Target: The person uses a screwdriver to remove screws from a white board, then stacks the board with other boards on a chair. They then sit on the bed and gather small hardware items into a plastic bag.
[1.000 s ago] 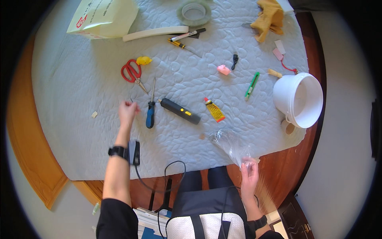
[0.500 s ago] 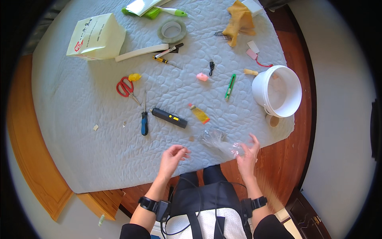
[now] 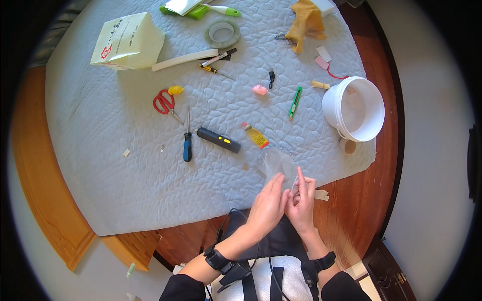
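A clear plastic bag [image 3: 279, 163] lies on the grey quilted cover by its near edge, its near end raised between my hands. My right hand [image 3: 301, 203] pinches the bag's edge, with the index finger pointing up and the others curled. Against that same end, my left hand [image 3: 270, 203] has its fingers together and its thumb close to the right hand; its fingertips seem to grip the film, partly hidden. Just beyond the bag is a small yellow tube [image 3: 256, 136] with a red end. A black pen-shaped power tool [image 3: 219, 140] with yellow buttons lies to its left.
A blue-handled screwdriver [image 3: 187, 148] and red scissors [image 3: 164, 103] lie left; a green utility knife [image 3: 295, 103], pink lump [image 3: 259, 90] and black cable [image 3: 271, 79] lie farther off. A white bucket [image 3: 330, 108] stands right, beside a cardboard roll [image 3: 348, 146]. A pale box [image 3: 130, 42] and tape roll [image 3: 222, 33] are at the back.
My left hand has moved right to meet the right hand at the bag. The right hand has shifted slightly left, and the bag's near end is gathered between them. The view has shifted slightly.
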Demonstrator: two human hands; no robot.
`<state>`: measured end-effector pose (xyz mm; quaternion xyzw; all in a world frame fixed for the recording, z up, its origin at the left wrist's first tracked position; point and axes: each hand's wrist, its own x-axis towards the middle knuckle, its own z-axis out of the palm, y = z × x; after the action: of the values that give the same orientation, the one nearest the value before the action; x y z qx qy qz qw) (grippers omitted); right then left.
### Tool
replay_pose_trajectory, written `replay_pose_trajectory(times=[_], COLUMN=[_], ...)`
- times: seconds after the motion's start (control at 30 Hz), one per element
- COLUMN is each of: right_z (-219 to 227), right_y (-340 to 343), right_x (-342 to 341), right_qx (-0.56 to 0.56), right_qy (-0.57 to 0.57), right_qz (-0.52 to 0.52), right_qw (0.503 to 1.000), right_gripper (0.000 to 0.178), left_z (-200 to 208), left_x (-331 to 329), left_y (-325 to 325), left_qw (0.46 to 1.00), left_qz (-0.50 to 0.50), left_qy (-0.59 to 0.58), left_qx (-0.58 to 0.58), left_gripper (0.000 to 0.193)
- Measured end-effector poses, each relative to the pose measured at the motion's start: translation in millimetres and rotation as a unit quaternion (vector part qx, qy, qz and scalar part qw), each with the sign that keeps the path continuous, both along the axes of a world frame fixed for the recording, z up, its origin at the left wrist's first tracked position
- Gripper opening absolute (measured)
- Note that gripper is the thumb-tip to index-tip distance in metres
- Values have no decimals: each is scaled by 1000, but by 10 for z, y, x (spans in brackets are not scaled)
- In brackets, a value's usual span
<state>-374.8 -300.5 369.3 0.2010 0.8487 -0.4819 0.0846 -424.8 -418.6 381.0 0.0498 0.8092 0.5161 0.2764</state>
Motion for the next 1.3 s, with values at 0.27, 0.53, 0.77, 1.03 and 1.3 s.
replay_pose_trajectory(times=[0.27,0.53,0.77,1.03,1.3], right_z=[-115,-850,-1382,-1123,-892], right_y=[28,118,483,1339,1117], right_x=[113,100,-61,225,521], right_qx=[-96,130,-70,235,187], right_qy=[36,54,-62,167,-156], right_qz=[-67,55,240,161,176], right_qw=[992,989,966,944,954], right_gripper=[71,79,38,33,52], left_z=[-139,-720,-548,-878,-2241], left_x=[-59,-32,25,-9,-456], left_y=[-384,-278,-165,-461,-980], left_qw=[996,991,995,996,908], left_qz=[9,-75,9,70,346], left_qy=[79,102,39,-59,-215], left_qx=[-45,-30,88,18,-102], left_gripper=[51,40,31,25,62])
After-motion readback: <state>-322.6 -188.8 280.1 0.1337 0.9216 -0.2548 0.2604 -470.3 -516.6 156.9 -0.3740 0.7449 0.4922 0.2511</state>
